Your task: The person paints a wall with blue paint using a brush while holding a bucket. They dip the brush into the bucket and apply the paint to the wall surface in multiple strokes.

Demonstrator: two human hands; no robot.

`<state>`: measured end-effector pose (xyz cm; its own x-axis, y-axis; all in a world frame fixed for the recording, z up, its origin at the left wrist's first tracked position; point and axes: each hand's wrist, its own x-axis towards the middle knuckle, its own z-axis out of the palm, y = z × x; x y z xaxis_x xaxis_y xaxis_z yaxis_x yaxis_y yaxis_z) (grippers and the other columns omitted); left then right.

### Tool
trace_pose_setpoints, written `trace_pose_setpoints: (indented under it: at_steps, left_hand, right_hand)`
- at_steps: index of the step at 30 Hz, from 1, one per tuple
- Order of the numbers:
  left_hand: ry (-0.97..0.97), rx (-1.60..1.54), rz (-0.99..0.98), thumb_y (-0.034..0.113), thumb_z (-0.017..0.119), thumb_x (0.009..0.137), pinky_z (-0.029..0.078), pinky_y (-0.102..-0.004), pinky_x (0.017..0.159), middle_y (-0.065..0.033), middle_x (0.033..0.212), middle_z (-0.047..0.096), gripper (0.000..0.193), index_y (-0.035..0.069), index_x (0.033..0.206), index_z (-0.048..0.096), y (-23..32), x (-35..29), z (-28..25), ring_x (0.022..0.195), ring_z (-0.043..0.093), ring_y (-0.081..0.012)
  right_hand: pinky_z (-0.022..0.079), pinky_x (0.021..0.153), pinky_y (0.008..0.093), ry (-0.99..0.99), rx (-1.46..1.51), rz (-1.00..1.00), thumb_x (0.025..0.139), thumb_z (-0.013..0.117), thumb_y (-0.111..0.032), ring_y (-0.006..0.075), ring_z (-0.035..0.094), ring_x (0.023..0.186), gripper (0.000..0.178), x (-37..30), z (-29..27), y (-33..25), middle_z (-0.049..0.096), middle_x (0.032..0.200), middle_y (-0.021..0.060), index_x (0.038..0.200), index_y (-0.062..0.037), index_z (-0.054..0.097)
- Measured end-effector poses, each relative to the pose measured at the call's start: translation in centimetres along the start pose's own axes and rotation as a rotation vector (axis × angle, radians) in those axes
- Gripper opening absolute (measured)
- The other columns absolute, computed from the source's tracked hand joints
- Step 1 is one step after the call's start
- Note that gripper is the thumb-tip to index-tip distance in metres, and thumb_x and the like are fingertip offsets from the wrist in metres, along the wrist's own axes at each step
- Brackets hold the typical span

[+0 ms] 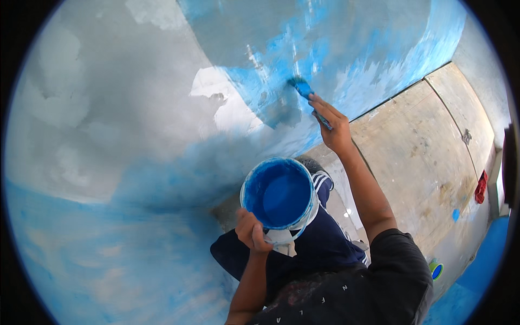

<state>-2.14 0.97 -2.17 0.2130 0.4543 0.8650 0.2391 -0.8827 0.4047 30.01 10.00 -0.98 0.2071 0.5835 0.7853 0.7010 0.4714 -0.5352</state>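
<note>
My right hand (331, 123) is closed round the handle of a paintbrush (303, 90). The brush is coated in blue, and its bristles touch the wall (271, 76), where blue streaks cover grey. Below it, my left hand (252, 232) grips the near left side of a white paint bucket (279, 192), fingers curled at the rim. Deep blue paint lies inside the bucket, and blue smears ring its lip. A thin wire handle hangs down on the near side. My bent legs in dark trousers are under the bucket.
Grey wall with pale patches spreads left, blue-washed lower down. Right of me lies a stained, tan floor (417, 141) with dark seams. On it are a red cloth (481, 187), a blue paint spot (455, 215) and a small green-rimmed container (436, 270). A dark shoe (310, 164) shows behind the bucket.
</note>
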Motion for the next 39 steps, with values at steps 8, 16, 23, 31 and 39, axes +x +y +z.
trace_pose_setpoints:
  at_steps: [8, 16, 23, 31, 39]
  left_hand:
    - [0.031, 0.139, 0.138, 0.005, 0.044, 0.101, 0.029, -0.039, 0.061, -0.0026, 0.068, 0.038, 0.021, 0.011, 0.121, 0.043, 0.9, 1.3, 0.6, 0.055, 0.033, -0.0196]
    - [-0.028, -0.059, -0.131, 0.013, 0.046, 0.092, 0.026, -0.0412, 0.062, -0.0068, 0.062, 0.036, 0.017, 0.004, 0.078, 0.04, -0.3, -0.2, -1.2, 0.06, 0.034, -0.0226]
    - [-0.049, -0.103, -0.282, 0.015, 0.048, 0.091, 0.028, -0.0438, 0.065, -0.011, 0.062, 0.04, 0.031, 0.002, 0.065, 0.039, 0.0, -0.9, -2.6, 0.063, 0.036, -0.027]
    - [-0.021, -0.137, -0.219, 0.012, 0.048, 0.093, 0.028, -0.0452, 0.065, -0.012, 0.063, 0.041, 0.031, 0.002, 0.066, 0.04, 0.0, -1.0, -1.7, 0.065, 0.039, -0.0292]
    - [-0.091, -0.145, -0.202, 0.012, 0.055, 0.092, 0.035, -0.0456, 0.07, -0.0133, 0.065, 0.047, 0.028, 0.004, 0.067, 0.049, 0.8, -0.4, -0.9, 0.068, 0.044, -0.0326]
  right_hand:
    - [0.056, 0.106, 0.0409, 0.0, -0.054, 0.148, 0.093, 0.068, 0.008, 0.0357, 0.064, 0.132, 0.037, -6.5, 4.5, 4.8, 0.068, 0.14, 0.017, 0.128, -0.0035, 0.073]
    - [0.057, 0.101, 0.0453, -0.396, -0.048, 0.339, 0.09, 0.066, 0.006, 0.0388, 0.068, 0.12, 0.033, -9.0, 3.4, 7.1, 0.072, 0.133, 0.0166, 0.12, -0.0026, 0.075]
    - [0.06, 0.09, 0.0421, -0.317, -0.066, -0.01, 0.088, 0.069, 0.011, 0.0382, 0.073, 0.106, 0.024, 10.0, -4.7, -1.0, 0.075, 0.12, 0.0215, 0.109, 0.0026, 0.077]
    - [0.058, 0.097, 0.0422, 0.297, 0.051, -0.175, 0.09, 0.07, 0.01, 0.0383, 0.072, 0.113, 0.023, 15.7, -6.5, -4.4, 0.074, 0.127, 0.0193, 0.11, 0.0021, 0.076]
    - [0.058, 0.094, 0.0436, -0.149, -0.043, 0.016, 0.092, 0.072, 0.004, 0.0376, 0.073, 0.108, 0.016, 4.2, -2.4, 2.2, 0.076, 0.12, 0.0176, 0.105, -0.0009, 0.079]
